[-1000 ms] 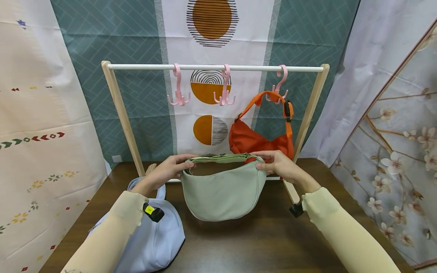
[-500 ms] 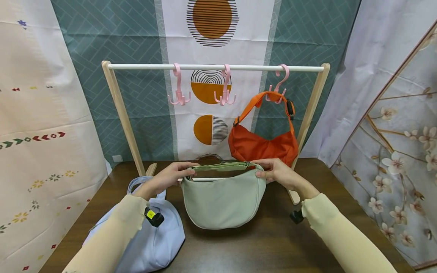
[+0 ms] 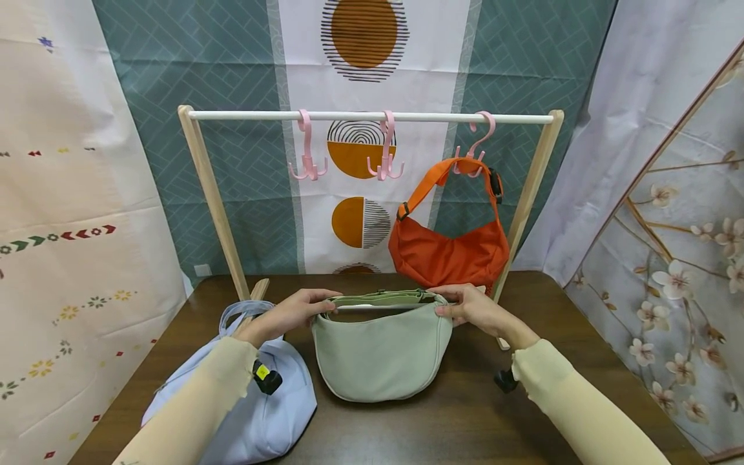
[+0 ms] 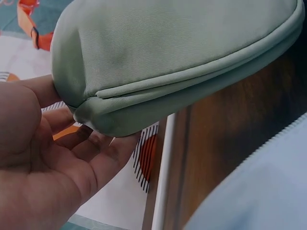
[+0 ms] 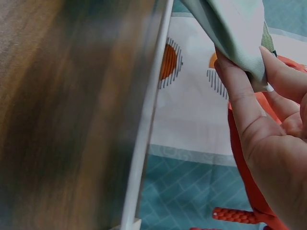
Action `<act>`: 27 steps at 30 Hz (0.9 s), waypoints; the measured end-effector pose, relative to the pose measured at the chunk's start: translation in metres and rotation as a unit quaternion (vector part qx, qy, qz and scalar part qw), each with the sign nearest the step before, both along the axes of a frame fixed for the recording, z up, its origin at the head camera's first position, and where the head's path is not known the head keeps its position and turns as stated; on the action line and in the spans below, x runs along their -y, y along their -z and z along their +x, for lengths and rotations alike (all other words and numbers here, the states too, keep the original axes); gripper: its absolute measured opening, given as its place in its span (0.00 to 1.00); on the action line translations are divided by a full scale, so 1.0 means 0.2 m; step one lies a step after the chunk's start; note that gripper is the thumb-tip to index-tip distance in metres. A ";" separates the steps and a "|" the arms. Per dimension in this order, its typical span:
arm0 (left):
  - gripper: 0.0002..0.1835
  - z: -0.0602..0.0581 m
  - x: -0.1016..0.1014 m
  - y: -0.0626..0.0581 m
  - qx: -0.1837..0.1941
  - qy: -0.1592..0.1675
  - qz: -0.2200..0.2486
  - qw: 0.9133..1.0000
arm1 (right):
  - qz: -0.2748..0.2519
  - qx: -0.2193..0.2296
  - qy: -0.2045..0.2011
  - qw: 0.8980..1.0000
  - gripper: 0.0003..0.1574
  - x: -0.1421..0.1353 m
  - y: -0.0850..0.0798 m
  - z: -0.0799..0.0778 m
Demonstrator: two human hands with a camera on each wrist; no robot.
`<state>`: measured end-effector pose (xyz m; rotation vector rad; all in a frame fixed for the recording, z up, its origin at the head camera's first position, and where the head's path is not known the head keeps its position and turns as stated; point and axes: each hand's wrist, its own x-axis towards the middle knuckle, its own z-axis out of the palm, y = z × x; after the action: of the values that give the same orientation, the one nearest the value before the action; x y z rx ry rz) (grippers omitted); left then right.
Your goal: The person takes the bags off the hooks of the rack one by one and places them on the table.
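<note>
A pale green crescent shoulder bag (image 3: 380, 358) is held by its two upper corners over the table, its rounded bottom toward me. Its darker green strap (image 3: 378, 299) lies along the top opening. My left hand (image 3: 295, 314) pinches the left corner, thumb in front; in the left wrist view its fingers (image 4: 103, 160) reach beneath the corner of the bag. On the other side my right hand (image 3: 478, 311) pinches the right corner between thumb and fingers, also plain in the right wrist view, where the green fabric (image 5: 235, 33) narrows to a tip.
A white-railed wooden rack (image 3: 244, 116) stands behind, carrying pink hooks (image 3: 307, 155). An orange bag (image 3: 450, 252) hangs from the right hook by its strap. A light blue bag (image 3: 276, 400) lies on the brown table (image 3: 418, 433), partly under my left forearm.
Both hands have lowered the green bag a little toward the table, keeping their grip on its corners. The orange bag has swung from a tilt to hang more evenly.
</note>
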<state>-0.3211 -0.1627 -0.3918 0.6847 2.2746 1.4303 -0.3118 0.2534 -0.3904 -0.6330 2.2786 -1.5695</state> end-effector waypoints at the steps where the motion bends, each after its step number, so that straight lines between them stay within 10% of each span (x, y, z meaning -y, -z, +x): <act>1: 0.26 0.00 0.00 0.00 0.003 -0.003 0.000 1.000 | -0.001 0.002 0.002 1.000 0.34 0.00 0.01 0.00; 27: 0.21 -0.03 -0.05 0.08 -0.045 -0.042 -0.092 0.994 | 0.014 0.006 -0.005 1.000 0.35 0.03 0.17 -0.06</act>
<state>-0.3278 -0.1522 -0.4080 0.6127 2.4935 1.2268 -0.3244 0.2469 -0.4246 -0.6243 2.2802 -1.5303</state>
